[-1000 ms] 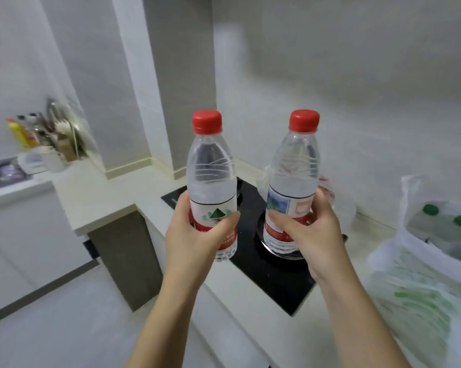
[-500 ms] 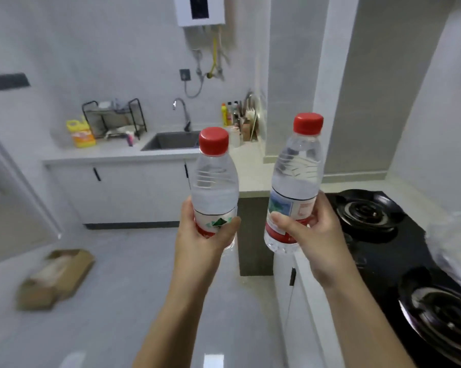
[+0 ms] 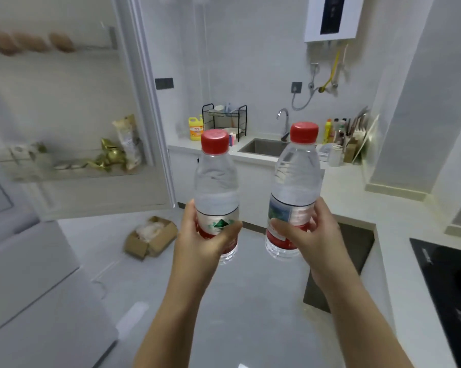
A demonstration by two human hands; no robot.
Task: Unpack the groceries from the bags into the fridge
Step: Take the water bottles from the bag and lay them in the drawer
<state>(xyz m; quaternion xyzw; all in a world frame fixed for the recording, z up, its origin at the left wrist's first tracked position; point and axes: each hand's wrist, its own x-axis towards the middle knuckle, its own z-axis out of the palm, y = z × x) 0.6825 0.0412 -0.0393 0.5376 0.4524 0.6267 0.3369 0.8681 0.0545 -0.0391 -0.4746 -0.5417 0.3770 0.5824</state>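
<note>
Upright water bottle (image 3: 215,192) gripped in left hand (image 3: 203,237), second bottle (image 3: 294,189) in right hand (image 3: 311,235).

The bench (image 3: 357,197) is carrying a yellow jug (image 3: 195,128), a wire rack (image 3: 225,118), a sink (image 3: 264,146), some bottles (image 3: 335,128) in its corner and a black hob (image 3: 452,288), while the floor (image 3: 250,301) is bearing an open box (image 3: 151,237) and a door shelf (image 3: 72,172) is holding packets (image 3: 127,140).
</note>
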